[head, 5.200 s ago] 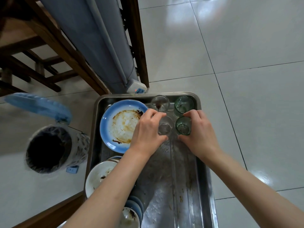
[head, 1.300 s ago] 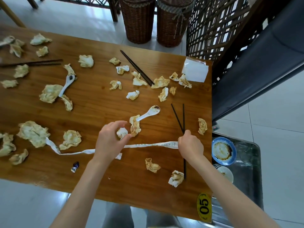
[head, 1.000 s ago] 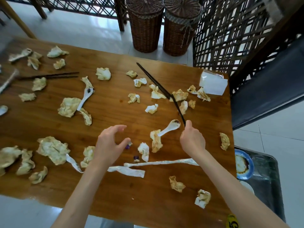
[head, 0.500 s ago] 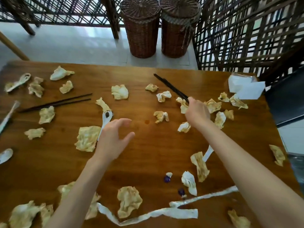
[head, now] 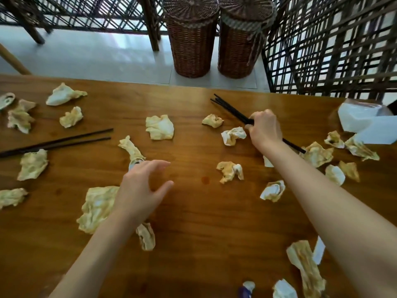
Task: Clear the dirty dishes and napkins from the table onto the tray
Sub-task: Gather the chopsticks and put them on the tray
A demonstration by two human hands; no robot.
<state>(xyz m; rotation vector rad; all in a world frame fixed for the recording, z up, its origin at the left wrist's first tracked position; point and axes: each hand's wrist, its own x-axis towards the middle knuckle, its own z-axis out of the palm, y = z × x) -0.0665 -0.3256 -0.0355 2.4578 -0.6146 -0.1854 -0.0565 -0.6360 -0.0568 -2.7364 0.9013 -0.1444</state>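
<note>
My right hand (head: 264, 130) grips a bundle of black chopsticks (head: 231, 109) near the far right of the wooden table (head: 193, 222); their tips stick out past my fist on both sides. My left hand (head: 140, 190) hovers open over the table's middle, fingers spread, just above a white spoon (head: 134, 164) that it mostly hides. Several crumpled, stained napkins lie scattered all over, such as a napkin (head: 160, 126) ahead and a large napkin (head: 96, 208) under my left wrist. Another pair of chopsticks (head: 55, 143) lies at the left. The tray is out of view.
A white tissue pack (head: 363, 123) sits at the table's far right corner. Two wicker baskets (head: 191, 37) stand on the floor beyond the far edge, beside a lattice screen (head: 330, 44). A small purple wrapper (head: 245, 291) lies near the front edge.
My view has shifted from the tray to the table. My right hand reached forward and closed round the black chopsticks at the far right. My left hand let go of the napkins and moved forward, open.
</note>
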